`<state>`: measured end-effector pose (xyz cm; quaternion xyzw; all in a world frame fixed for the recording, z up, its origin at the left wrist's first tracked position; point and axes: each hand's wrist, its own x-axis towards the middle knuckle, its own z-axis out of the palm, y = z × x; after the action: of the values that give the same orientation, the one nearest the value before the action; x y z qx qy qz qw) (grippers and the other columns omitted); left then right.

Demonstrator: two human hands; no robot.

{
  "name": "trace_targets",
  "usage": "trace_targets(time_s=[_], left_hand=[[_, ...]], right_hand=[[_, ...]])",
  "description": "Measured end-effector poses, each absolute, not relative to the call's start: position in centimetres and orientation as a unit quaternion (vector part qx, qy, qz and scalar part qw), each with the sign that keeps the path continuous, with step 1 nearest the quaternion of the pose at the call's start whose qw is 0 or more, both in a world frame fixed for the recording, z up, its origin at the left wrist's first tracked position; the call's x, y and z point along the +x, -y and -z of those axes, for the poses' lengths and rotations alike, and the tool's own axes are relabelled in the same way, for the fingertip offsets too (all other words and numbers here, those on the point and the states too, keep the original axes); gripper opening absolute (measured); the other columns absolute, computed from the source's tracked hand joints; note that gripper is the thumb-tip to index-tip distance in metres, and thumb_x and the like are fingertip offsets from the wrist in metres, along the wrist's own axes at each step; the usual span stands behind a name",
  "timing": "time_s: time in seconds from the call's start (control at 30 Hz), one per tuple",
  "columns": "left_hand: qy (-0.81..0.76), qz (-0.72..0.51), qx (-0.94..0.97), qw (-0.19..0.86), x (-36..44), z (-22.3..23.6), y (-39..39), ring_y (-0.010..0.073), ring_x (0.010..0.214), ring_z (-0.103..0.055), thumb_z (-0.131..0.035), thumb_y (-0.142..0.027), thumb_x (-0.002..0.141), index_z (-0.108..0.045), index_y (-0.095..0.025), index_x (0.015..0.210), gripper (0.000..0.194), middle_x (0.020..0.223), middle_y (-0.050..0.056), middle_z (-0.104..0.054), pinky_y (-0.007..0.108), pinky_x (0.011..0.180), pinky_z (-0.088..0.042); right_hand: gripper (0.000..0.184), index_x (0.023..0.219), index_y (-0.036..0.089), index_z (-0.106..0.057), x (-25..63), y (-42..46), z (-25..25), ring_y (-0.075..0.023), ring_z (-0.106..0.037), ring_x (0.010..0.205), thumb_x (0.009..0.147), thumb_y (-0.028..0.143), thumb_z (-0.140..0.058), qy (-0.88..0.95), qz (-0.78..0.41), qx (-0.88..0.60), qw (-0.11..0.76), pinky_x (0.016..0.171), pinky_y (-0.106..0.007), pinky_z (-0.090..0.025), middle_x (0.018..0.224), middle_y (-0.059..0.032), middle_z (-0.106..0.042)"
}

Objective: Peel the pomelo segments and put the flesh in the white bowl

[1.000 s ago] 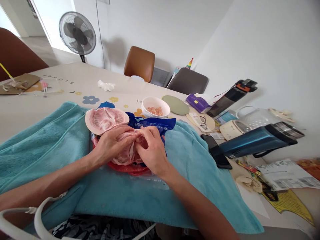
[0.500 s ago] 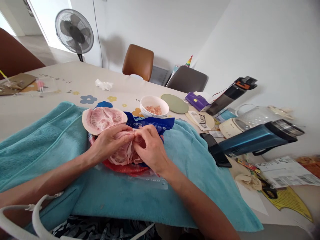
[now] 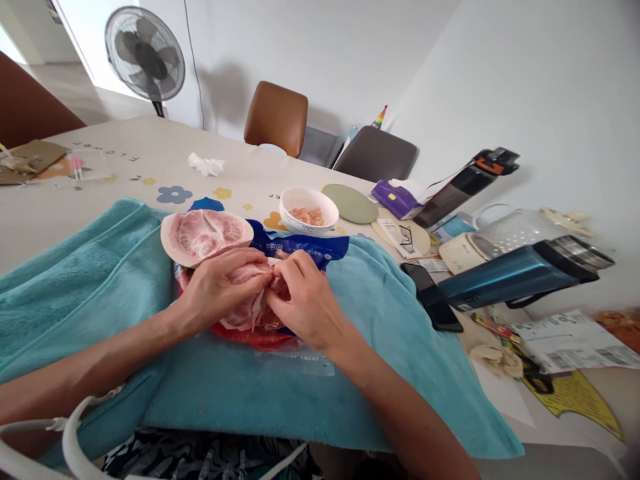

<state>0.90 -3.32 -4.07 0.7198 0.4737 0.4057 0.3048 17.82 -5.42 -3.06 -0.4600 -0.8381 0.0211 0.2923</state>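
Both hands meet over an opened piece of pink pomelo point(image 3: 243, 315), which rests on a red and blue plastic bag point(image 3: 270, 339). My left hand point(image 3: 223, 283) grips its upper left side, fingers closed along the flesh. My right hand point(image 3: 304, 293) pinches at the membrane on the right side, thumb and fingertips together; the exact bit between them is hidden. A cut pomelo half point(image 3: 207, 235), pale rind around pink flesh, lies just beyond my left hand. Past the bag stands a white bowl point(image 3: 309, 207) with pink pulp pieces in it.
A turquoise towel point(image 3: 240, 400) lies under the work. To the right are a phone point(image 3: 430, 300), a blue bottle point(image 3: 500, 277), a clear kettle point(image 3: 520, 233), a dark bottle point(image 3: 460, 193) and a purple tissue pack point(image 3: 397, 200). Crumpled tissue point(image 3: 206, 164) lies farther back.
My fingers have shifted slightly at the membrane, and both hands keep their hold on the pomelo. The view has tilted a little; the bowl and the cut half stay put.
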Motion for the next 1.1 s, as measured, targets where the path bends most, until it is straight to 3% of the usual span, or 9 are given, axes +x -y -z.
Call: trace_targets(time_s=[0.27,0.63,0.83,1.1], left_hand=[[-0.484,-0.4,0.71,0.319,0.9,4.0,3.3,0.023,0.103,-0.066,-0.062,-0.038,0.079,-0.07,-0.021,0.094,0.024,0.105,0.003,-0.074,0.032,0.096,-0.05],[-0.469,-0.406,0.71,0.335,0.6,4.1,3.2,0.0212,0.104,-0.065,-0.061,-0.036,0.081,-0.069,-0.019,0.094,0.022,0.105,0.003,-0.073,0.028,0.095,-0.048],[-0.472,-0.404,0.706,0.339,0.4,4.1,3.1,0.0221,0.103,-0.065,-0.062,-0.039,0.08,-0.07,-0.019,0.094,0.026,0.104,0.004,-0.073,0.03,0.094,-0.049],[-0.476,-0.384,0.711,0.346,0.3,3.7,3.3,0.0216,0.101,-0.066,-0.065,-0.045,0.078,-0.07,-0.022,0.094,0.029,0.104,0.002,-0.074,0.03,0.09,-0.051]], right_hand=[[0.007,0.085,0.017,-0.055,17.3,5.9,3.4,-0.0229,-0.057,0.091,0.09,0.017,-0.049,0.825,0.0,-0.479,0.299,0.081,-0.037,-0.05,0.087,-0.0087,-0.055],[0.014,0.078,0.018,-0.053,16.5,6.3,4.4,-0.0218,-0.053,0.078,0.091,0.015,-0.049,0.808,0.111,-0.463,0.347,0.072,-0.037,-0.051,0.077,-0.0075,-0.054],[0.004,0.091,0.014,-0.057,16.7,6.3,4.9,-0.023,-0.057,0.088,0.089,0.014,-0.053,0.806,0.075,-0.451,0.377,0.079,-0.039,-0.054,0.088,-0.0108,-0.058],[0.009,0.094,0.012,-0.059,16.9,6.6,4.7,-0.024,-0.059,0.094,0.087,0.016,-0.056,0.804,0.069,-0.461,0.368,0.08,-0.037,-0.054,0.091,-0.0118,-0.057]])
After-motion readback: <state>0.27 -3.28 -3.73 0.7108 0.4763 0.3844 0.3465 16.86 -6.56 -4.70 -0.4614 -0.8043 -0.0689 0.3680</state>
